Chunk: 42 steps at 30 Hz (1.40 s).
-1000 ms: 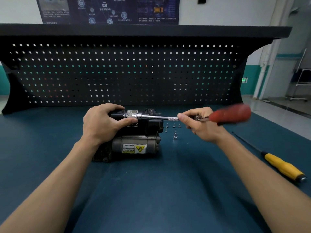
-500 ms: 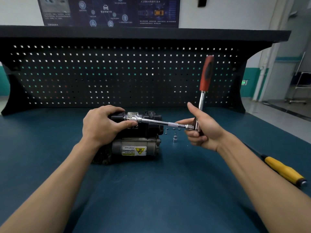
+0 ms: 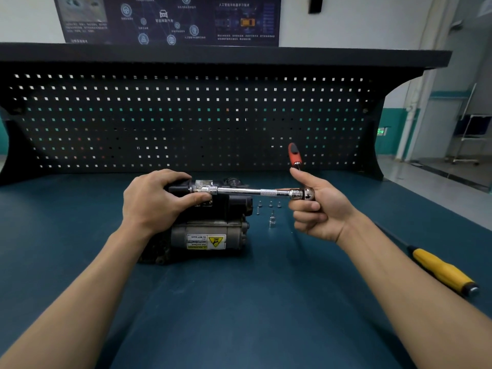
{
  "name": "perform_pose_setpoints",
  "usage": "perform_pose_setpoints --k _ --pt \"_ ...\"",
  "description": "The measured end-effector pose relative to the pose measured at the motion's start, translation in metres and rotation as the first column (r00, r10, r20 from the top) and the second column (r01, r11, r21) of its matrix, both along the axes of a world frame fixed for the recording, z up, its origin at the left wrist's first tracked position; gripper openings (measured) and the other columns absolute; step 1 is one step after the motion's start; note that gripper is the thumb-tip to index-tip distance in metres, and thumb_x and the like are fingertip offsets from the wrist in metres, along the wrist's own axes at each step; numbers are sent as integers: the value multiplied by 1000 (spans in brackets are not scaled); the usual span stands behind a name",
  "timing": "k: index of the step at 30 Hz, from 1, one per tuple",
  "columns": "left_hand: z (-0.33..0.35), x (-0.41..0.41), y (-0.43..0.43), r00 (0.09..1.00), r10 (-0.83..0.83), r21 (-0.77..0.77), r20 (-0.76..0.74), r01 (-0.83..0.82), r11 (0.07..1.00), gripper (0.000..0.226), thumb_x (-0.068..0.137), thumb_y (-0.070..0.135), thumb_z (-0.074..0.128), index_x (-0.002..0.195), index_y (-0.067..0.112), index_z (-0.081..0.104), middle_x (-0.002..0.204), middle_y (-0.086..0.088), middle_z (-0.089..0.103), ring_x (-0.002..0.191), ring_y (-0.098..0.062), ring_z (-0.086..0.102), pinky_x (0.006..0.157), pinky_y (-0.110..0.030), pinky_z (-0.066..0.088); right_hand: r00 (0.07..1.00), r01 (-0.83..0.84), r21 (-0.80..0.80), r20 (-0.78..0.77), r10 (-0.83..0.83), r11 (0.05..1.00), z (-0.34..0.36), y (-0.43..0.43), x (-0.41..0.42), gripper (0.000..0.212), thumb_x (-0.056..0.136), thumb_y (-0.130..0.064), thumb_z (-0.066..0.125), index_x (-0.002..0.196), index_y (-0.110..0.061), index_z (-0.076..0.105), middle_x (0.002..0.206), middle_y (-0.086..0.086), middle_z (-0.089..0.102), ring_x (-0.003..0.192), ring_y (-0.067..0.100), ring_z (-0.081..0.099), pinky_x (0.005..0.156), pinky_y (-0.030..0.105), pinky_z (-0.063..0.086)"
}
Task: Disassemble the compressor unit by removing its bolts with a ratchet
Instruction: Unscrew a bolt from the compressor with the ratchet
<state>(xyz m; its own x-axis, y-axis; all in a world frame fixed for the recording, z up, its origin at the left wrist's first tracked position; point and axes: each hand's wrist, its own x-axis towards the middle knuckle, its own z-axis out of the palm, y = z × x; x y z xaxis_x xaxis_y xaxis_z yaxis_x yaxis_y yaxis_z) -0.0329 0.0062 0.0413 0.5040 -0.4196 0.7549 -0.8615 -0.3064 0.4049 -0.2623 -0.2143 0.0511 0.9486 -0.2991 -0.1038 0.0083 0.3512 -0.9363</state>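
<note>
The black and grey compressor unit (image 3: 210,235), with a yellow warning label on its front, sits on the blue bench mat. My left hand (image 3: 157,201) grips its upper left part, the thumb against the socket end of a long chrome extension bar (image 3: 247,192). The bar runs level to the right into the head of the ratchet (image 3: 303,194). My right hand (image 3: 319,209) curls round that head. The red ratchet handle (image 3: 294,154) points away from me and up, past my raised thumb.
Several small loose bolts (image 3: 270,204) and a chrome socket (image 3: 272,221) lie on the mat just right of the compressor. A yellow-handled screwdriver (image 3: 442,270) lies at the right. A black pegboard (image 3: 186,121) closes off the back of the bench.
The red handle swung from pointing right, to upright, and now leans away from me. My right hand turned with the ratchet head; my left hand stayed on the compressor.
</note>
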Motion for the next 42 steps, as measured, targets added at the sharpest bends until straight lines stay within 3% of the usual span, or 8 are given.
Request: perform_pose_setpoints --k 4,9,14,18,25,28,33,42 --pt "0 -1 1 1000 8 2 2 -8 1000 71 54 90 58 98 37 73 89 23 68 89 -3 62 74 -29 45 999 10 -150 -38 -16 989 0 0 -2 33 68 -46 78 85 -18 71 44 -8 29 33 5 22 43 22 18" --pt "-1 -1 2 1000 14 19 15 -15 1000 75 51 90 59 102 37 71 94 23 69 93 -3 62 75 -28 42 996 78 -513 10 -85 855 -6 -2 -2 37 64 -34 85 97 -19 75 57 3 48 45 12 38 45 21 29" --pt "0 -1 4 1000 -4 24 4 4 1000 75 51 91 59 103 39 70 96 24 69 96 -3 62 75 -27 42 980 179 -854 110 -166 489 -9 -5 -1 16 79 -20 87 91 -26 77 61 -10 64 56 6 54 56 17 44" --pt "0 -3 2 1000 5 7 -28 -4 1000 77 50 94 57 101 38 71 92 25 68 93 -1 62 74 -25 41 934 352 -890 314 -169 290 -13 -6 7 24 83 -8 81 96 -27 75 83 -11 73 77 0 64 73 13 49" --pt "1 -5 -1 996 32 -13 -81 -33 999 81 46 98 56 97 37 73 88 25 68 89 0 63 72 -27 44 763 638 -763 644 -52 -105 -11 -16 14 31 76 4 83 103 -8 79 77 0 64 71 -3 58 71 10 45" --pt "1 -4 -2 994 33 -19 -104 -36 999 85 43 100 54 97 37 73 87 25 69 90 -1 63 74 -28 46 778 622 -781 624 -75 -48 -11 -14 13 28 77 -4 85 103 -12 79 78 2 67 69 2 60 70 13 46" --pt "1 -4 -3 995 47 -16 -84 -49 999 88 42 101 53 98 36 74 89 22 70 92 -4 64 75 -29 46 907 420 -808 367 -205 414 -13 -6 8 20 79 -45 80 91 -29 79 66 -7 69 57 3 60 58 14 46" --pt "2 -6 -3 997 77 -21 -19 -77 997 81 48 97 52 96 36 74 90 22 70 92 -7 64 71 -28 41 922 371 -490 98 -373 789 -1 4 8 95 55 -94 61 96 -10 78 53 4 54 38 12 38 36 21 29"
